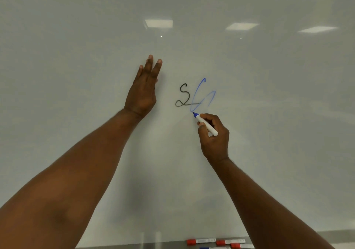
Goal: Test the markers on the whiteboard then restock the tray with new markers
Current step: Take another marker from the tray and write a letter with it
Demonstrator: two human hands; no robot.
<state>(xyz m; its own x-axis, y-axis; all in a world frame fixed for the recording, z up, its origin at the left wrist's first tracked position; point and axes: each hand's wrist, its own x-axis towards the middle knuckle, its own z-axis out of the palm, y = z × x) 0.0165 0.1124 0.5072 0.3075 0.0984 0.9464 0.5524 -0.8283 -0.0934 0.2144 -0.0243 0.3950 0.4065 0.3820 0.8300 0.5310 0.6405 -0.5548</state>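
A large whiteboard (269,99) fills the view. On it is a black squiggle (183,97) and, just right of it, a faint blue squiggle (204,95) that overlaps its tail. My right hand (214,135) grips an uncapped blue marker (206,124) with a white barrel, its tip touching the board at the lower end of the blue line. My left hand (143,89) lies flat against the board to the left of the marks, fingers together and pointing up, holding nothing.
Along the bottom edge runs a grey tray (134,246) with three red-capped white markers (200,241) (230,241) (242,246) and part of a blue-capped marker (204,247). Ceiling lights reflect in the board's upper part.
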